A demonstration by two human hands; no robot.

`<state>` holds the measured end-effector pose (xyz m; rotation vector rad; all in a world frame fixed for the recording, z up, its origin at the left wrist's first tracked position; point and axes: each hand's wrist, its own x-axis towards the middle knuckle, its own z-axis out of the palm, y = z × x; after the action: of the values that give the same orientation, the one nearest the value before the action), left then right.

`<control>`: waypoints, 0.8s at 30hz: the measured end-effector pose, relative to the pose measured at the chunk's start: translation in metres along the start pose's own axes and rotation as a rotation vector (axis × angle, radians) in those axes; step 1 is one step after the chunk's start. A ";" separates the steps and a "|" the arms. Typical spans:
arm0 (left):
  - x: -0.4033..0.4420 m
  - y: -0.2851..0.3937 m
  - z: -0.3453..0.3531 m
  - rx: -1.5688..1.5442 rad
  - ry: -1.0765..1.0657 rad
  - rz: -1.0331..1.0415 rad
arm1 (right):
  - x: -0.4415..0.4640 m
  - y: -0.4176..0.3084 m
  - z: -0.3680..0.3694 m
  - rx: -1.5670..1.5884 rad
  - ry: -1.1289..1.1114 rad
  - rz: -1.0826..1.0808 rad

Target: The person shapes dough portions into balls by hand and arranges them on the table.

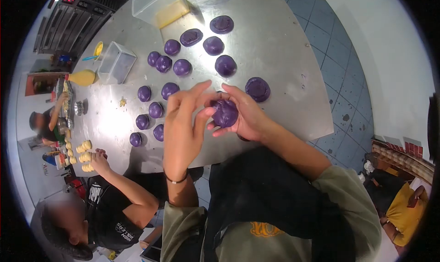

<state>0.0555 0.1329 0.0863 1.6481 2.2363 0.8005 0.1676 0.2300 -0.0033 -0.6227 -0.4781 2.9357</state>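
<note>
A purple dough ball [224, 113] with a creased, seamed top rests in my right hand [250, 113], whose fingers curl under and around it. My left hand [183, 129] is at the ball's left side, thumb tip against the dough and fingers bent over its upper edge. Just beyond my right hand lies a flattened purple dough piece [257, 89] with a raised rim. Other smooth balls, among them one purple ball [225, 66], sit on the steel table [293, 78]. Two flattened pieces, including a rimmed dough disc [222, 24], lie farther back.
A clear container [160, 7] with something yellow inside stands at the far edge, and another clear container [117, 62] at the left. Near it lies a yellow bottle [82, 77]. At my left a co-worker [119, 197] handles pale dough pieces [85, 157]; another person [46, 124] is farther off.
</note>
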 end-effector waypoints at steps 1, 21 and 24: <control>-0.004 0.003 -0.002 -0.099 0.072 -0.016 | 0.001 -0.001 -0.003 -0.002 -0.035 0.001; -0.056 -0.046 0.028 -0.586 0.472 -0.140 | 0.053 -0.004 0.005 -0.597 0.153 -0.069; -0.075 -0.063 0.042 -0.540 0.700 -0.201 | 0.099 -0.005 -0.001 -1.462 0.000 -0.455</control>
<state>0.0507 0.0609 0.0072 0.9528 2.2103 1.9345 0.0777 0.2515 -0.0400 -0.4409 -2.3459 1.7177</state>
